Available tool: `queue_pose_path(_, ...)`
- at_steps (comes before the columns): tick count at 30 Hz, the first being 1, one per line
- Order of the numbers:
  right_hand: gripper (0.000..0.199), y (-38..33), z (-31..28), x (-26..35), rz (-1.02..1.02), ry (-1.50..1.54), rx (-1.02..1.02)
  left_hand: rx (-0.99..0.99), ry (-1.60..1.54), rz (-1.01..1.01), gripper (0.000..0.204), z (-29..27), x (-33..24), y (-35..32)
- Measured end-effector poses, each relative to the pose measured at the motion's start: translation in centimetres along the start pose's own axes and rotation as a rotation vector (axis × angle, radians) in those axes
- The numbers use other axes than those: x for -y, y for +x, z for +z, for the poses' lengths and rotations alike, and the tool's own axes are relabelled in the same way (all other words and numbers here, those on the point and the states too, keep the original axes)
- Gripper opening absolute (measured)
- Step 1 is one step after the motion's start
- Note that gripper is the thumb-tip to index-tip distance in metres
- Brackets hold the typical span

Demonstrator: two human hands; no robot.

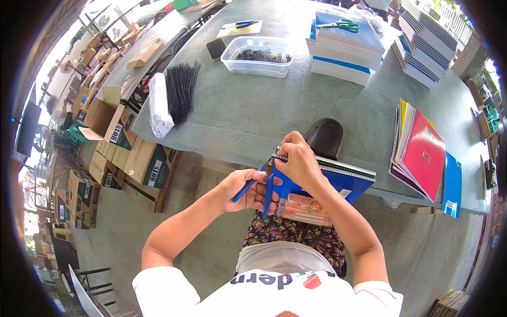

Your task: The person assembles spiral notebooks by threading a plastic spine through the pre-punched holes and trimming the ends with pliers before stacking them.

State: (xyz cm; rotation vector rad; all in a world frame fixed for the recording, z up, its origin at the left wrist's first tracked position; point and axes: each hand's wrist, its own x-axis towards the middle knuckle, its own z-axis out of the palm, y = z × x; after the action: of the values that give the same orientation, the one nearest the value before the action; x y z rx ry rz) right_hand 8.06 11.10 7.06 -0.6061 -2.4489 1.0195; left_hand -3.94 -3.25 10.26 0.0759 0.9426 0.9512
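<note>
My left hand (244, 190) holds a pair of blue-handled pliers (268, 193), its handles spread apart and its jaws pointing up. The jaws meet the left end of the binding on a blue spiral notebook (338, 182). At that same corner, my right hand (298, 161) is closed, its fingers pinching the notebook's coil end. The notebook lies tilted between my lap and the table edge, partly covered by my right forearm. Below it, on my lap, rests a clear packet with orange and pink print (303, 210).
A dark rounded thing (325, 138) sits at the table edge. Loose black coils (182, 92) lie beside a white wrapped bundle (158, 105). Farther back are a clear plastic tub (256, 67), a book stack (346, 50) with green-handled scissors (343, 24), and notebooks (422, 150) at right.
</note>
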Motion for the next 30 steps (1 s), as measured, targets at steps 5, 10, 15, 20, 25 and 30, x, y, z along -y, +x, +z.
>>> queue_pose_path(5, 0.012, 0.2, -0.5, -0.2, -0.006, 0.041, 0.016, -0.239, 0.696, 0.141, 0.020, -2.6, 0.5, 0.5)
queue_pose_path(10, 0.010, -0.4, -0.7, 0.4, -0.139, 0.043, -0.004, -0.524, 0.809, 0.631, 0.020, -3.0, -0.8, 0.8)
queue_pose_path(15, 0.018, -3.4, -0.1, 2.5, -0.167, -0.013, -0.021, -0.322, 0.859, 0.642, 0.015, -1.1, -4.6, 3.3)
queue_pose_path(20, 0.022, -5.4, -2.6, 2.9, -0.162, -0.231, 0.086, -0.793, 1.096, 1.225, 0.020, 1.8, -18.7, 5.1)
queue_pose_path(25, 0.016, -10.2, -7.8, -1.6, 0.063, -0.348, -0.019, -0.924, 1.395, 1.160, 0.040, -5.5, -20.5, 7.3)
queue_pose_path(30, 0.019, -13.0, -18.0, -2.1, 0.365, -0.097, -0.325, -1.223, 1.724, 1.005, 0.044, -11.1, -11.5, 8.4)
